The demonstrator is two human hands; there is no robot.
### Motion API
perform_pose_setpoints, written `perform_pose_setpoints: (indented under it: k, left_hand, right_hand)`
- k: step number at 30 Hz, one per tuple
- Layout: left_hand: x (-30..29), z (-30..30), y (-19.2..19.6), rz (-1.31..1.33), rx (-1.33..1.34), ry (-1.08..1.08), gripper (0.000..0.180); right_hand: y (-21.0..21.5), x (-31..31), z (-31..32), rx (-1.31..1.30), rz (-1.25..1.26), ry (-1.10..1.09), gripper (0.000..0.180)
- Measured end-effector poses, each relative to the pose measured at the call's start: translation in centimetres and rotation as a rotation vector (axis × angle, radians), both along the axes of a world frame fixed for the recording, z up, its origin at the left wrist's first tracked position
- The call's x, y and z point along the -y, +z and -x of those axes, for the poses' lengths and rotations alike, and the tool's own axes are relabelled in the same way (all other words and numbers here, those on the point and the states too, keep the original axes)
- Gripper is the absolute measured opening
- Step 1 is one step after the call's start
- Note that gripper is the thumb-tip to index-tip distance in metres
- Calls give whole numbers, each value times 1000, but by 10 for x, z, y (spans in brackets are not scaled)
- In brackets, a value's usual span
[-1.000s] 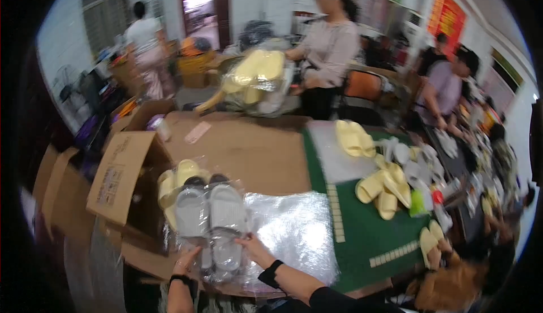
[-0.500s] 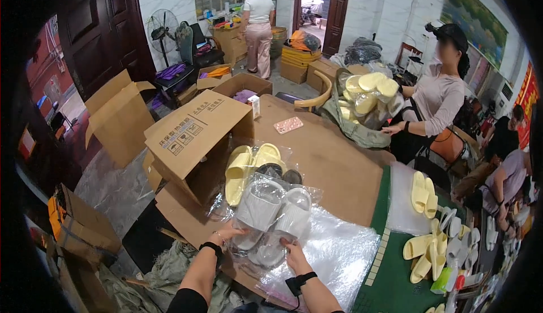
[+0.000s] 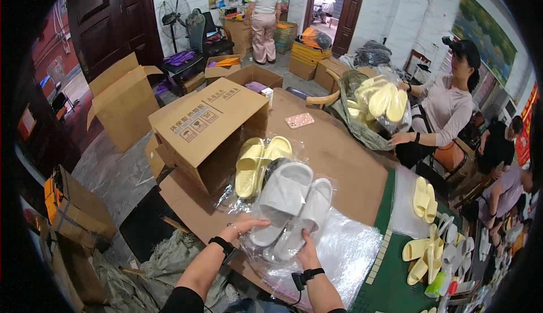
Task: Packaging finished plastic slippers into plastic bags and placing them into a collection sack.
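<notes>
Between my hands is a clear plastic bag with light grey slippers [image 3: 284, 191], toes pointing away from me. At the bag's near left edge, my left hand [image 3: 244, 226] grips it beside a slipper heel, thumb on top. My right hand [image 3: 307, 252] pinches the near right edge, thumb up. Just behind lie yellow slippers [image 3: 249, 166] in clear wrap, with a dark item partly covered by the grey pair. Beneath my right hand, a stack of clear plastic bags [image 3: 350, 251] spreads over the table.
A cardboard box [image 3: 203, 121] lies on its side at the left, mouth toward the slippers. A patterned phone [image 3: 299, 121] is farther back. Loose yellow slippers [image 3: 421, 251] rest on the green mat at right. A person [image 3: 447, 98] handles a sack [image 3: 345, 123] of bagged slippers.
My hands have raised and tilted the bagged grey slippers slightly, moving them right of the box. The view has shifted a little. Across the table, the person has moved bagged yellow slippers in the sack.
</notes>
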State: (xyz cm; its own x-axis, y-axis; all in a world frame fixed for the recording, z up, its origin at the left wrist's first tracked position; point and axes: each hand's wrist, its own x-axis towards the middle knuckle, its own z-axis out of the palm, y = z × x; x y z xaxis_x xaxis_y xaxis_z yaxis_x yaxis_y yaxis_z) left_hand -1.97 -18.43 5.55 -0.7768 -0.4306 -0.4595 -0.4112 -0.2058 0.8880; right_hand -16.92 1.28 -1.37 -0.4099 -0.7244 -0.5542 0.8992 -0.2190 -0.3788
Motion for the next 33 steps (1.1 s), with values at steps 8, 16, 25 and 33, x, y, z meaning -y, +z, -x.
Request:
perform_pose_setpoints:
  k: [8, 16, 25, 33]
  left_hand:
    - [-30, -3, 21, 242, -145, 97, 59]
    - [-78, -33, 7, 69, -296, 117, 51]
    - [-116, -96, 39, 324, -201, 195, 64]
    - [-129, -129, 53, 333, 0, 264, 76]
  right_hand:
    - [14, -30, -17, -116, 12, -43, 50]
    - [23, -50, -48, -129, 26, 18, 51]
    - [29, -70, -94, -479, -181, 105, 64]
    - [-7, -76, -105, -657, -63, 176, 64]
